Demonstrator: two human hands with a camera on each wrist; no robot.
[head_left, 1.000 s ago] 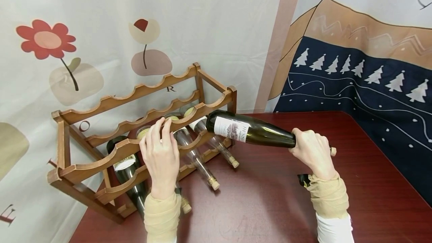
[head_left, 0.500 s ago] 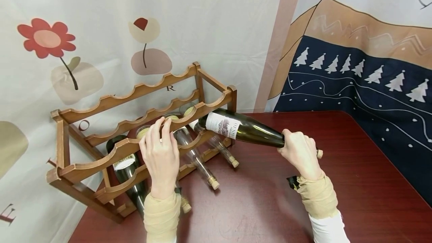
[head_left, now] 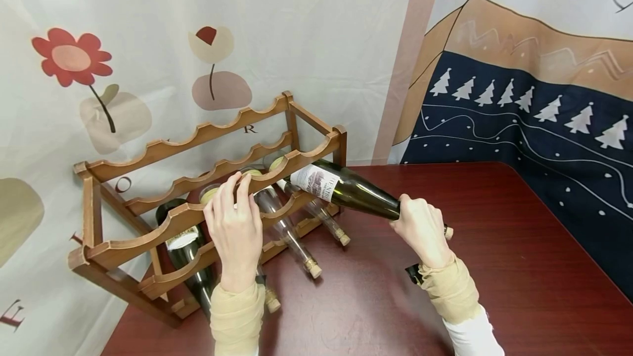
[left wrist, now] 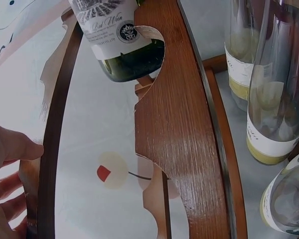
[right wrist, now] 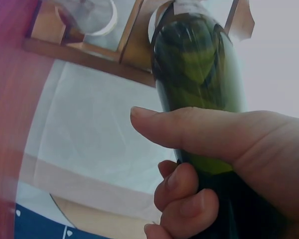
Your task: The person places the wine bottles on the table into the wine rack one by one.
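My right hand point(head_left: 420, 229) grips a dark green wine bottle point(head_left: 366, 194) by its neck, with the corked end poking out past the fist. The bottle lies tilted, and its labelled base end reaches in between the upper and lower front rails of a wooden wine rack point(head_left: 128, 249). In the left wrist view the base of the bottle point(left wrist: 112, 37) overlaps a scalloped notch. My left hand point(head_left: 234, 235) holds the rack's upper front rail, thumb point(left wrist: 22, 147) on one side and fingers on the other. In the right wrist view, thumb and fingers curl round the bottle point(right wrist: 199, 59).
Lower in the rack lie another dark green bottle point(head_left: 185, 246) at the left and several clear corked bottles point(head_left: 284, 229), necks slanting out over the reddish table point(head_left: 366, 301). A printed curtain point(head_left: 316, 59) hangs close behind the rack.
My right hand has moved left, pushing the bottle's base further in between the front rails of the rack. My left hand stays on the upper rail.
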